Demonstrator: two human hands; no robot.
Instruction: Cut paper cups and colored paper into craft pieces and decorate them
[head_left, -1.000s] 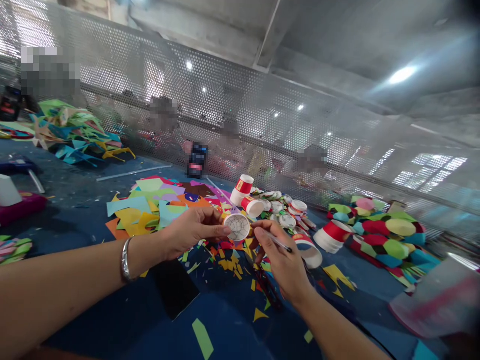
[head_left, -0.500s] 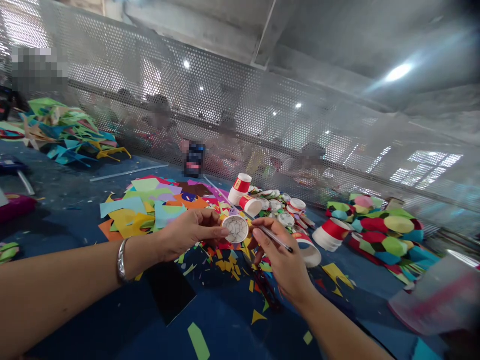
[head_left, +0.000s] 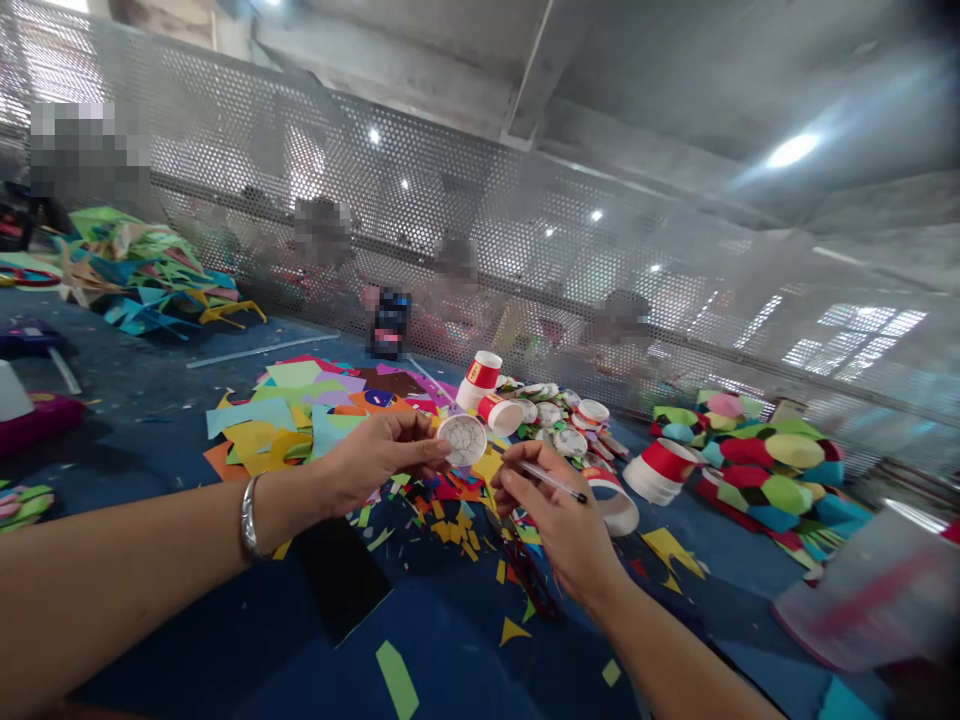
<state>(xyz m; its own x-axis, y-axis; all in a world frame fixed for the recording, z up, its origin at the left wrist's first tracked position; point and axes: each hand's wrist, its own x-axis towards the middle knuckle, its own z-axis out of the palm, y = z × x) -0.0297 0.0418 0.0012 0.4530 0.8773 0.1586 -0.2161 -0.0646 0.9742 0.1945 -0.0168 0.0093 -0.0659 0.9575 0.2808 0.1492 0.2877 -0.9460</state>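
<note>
My left hand pinches a small white paper cup with its round bottom turned toward me; thin lines are drawn on that bottom. My right hand is closed around a thin pen, whose tip now sits just right of the cup, apart from it. A silver bangle circles my left wrist. Both hands hover above a blue table strewn with coloured paper scraps.
Coloured paper sheets lie behind my left hand. Red-and-white cups and cut cup bottoms sit beyond the hands, a cup stack and coloured paper balls to the right. A perforated metal screen backs the table.
My left hand has lifted the cup slightly up and to the left, away from the pen tip. The right hand stays almost where it was.
</note>
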